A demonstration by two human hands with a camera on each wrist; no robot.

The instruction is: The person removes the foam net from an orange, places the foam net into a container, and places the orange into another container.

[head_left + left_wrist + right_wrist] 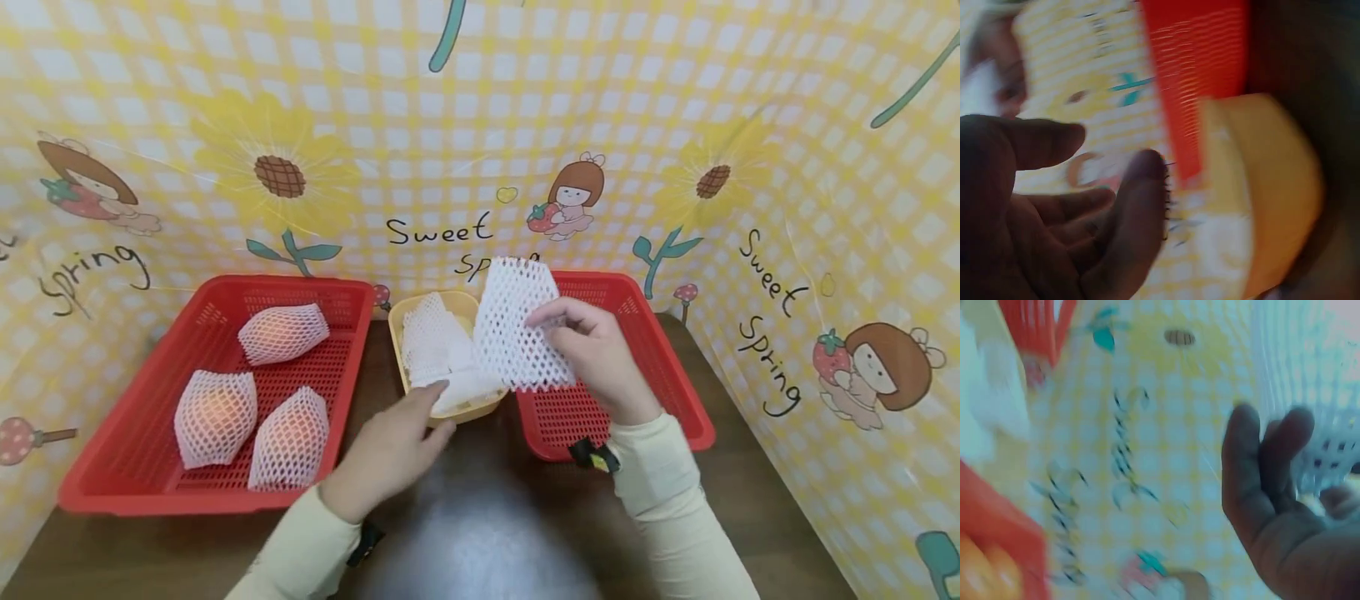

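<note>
Over the right edge of the yellow basket (480,411), I hold a white foam net sleeve (517,329) roughly upright, pinched between the thumb and fingers of my right hand (596,358). Behind it lies part of the right-hand red basket (693,421); its orange fruits (988,569) show in the right wrist view. My left hand (390,454) is at the yellow basket's near left corner, thumb and fingers apart with nothing between them; whether it touches the white foam nets (435,346) inside, I cannot tell. Toward the tabletop's left edge, the other red basket (202,502) carries three netted fruits (216,417): one by its far edge, two nearer its near edge.
</note>
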